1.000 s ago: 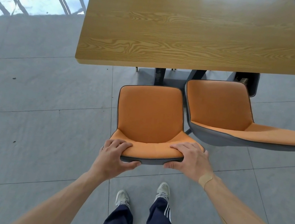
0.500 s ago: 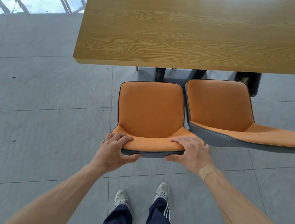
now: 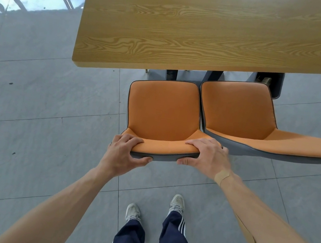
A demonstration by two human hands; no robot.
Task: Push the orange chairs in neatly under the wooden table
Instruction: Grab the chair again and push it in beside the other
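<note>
Hands on the top of an orange chair

Left hand and right hand both grip the top edge of the near orange chair, fingers wrapped tight over it. Its seat sits just short of the wooden desk, right beside the second orange chair on the grey tile floor.

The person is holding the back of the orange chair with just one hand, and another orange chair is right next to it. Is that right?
Not quite. The head view shows both hands on the chair back: the left hand grips one end and the right hand grips the other. The rest is right: the second orange chair sits just beside it, by the wooden table.
</note>
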